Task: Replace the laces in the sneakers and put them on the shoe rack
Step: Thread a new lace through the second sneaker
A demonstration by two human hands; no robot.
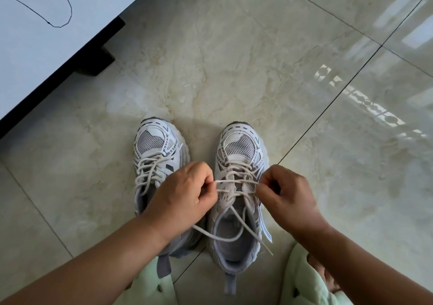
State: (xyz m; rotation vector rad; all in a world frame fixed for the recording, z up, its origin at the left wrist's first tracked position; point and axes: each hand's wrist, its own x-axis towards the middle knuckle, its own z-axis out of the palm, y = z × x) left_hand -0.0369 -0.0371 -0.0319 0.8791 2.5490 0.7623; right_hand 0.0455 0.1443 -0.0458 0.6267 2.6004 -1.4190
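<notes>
In the head view, two white and grey sneakers stand side by side on the tiled floor [234, 58], toes pointing away from the person. The left hand [185, 194] and the right hand [285, 194] are over the right sneaker [236, 234], one at each side of its tongue. Each hand pinches the cream lace [234, 182] stretched between them. The left sneaker [154, 154] lies just beside the left hand, partly under its wrist.
</notes>
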